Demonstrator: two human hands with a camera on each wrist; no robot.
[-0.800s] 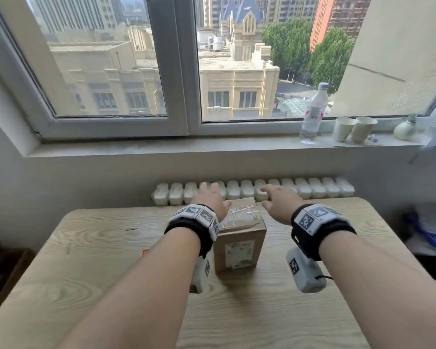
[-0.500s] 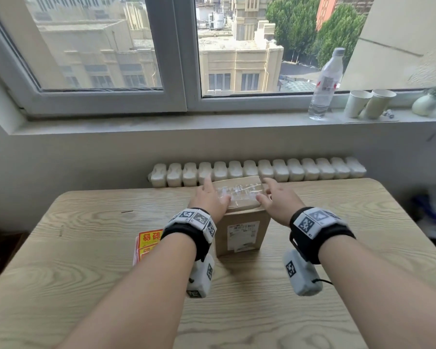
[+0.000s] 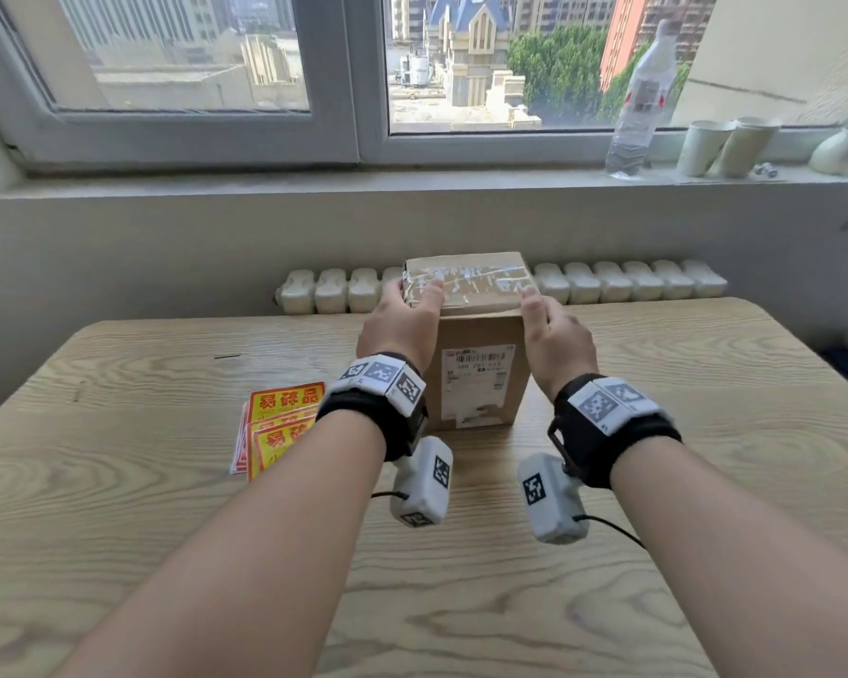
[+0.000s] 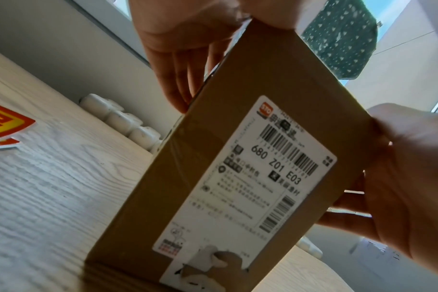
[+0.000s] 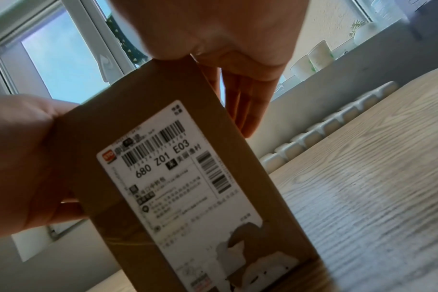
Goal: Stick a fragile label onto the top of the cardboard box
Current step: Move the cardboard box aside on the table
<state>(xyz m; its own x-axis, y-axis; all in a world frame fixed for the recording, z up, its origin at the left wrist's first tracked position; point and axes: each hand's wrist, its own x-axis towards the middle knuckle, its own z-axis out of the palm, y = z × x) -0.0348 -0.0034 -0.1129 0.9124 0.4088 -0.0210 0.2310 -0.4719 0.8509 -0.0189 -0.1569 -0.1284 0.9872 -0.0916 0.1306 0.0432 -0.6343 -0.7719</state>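
Under the window sits my big wooden desk, with lots of bare wood on my right side and close to me. Its far edge almost meets the white radiator by the wall.

Standing tall in the middle of the desk is the cardboard box, near that far edge. Its top is shiny with clear tape, and a white shipping label faces me on the front.

My left hand holds the box at its top left edge, thumb on the taped top and fingers flat down the side. My right hand holds the top right edge the same way, fingers straight along the right side. In both wrist views the box looks tipped, but I cannot tell if it is lifted off the desk.

Left of the box, a little pile of red and yellow fragile labels lies flat on the desk, just beside my left wrist and not touching the box.
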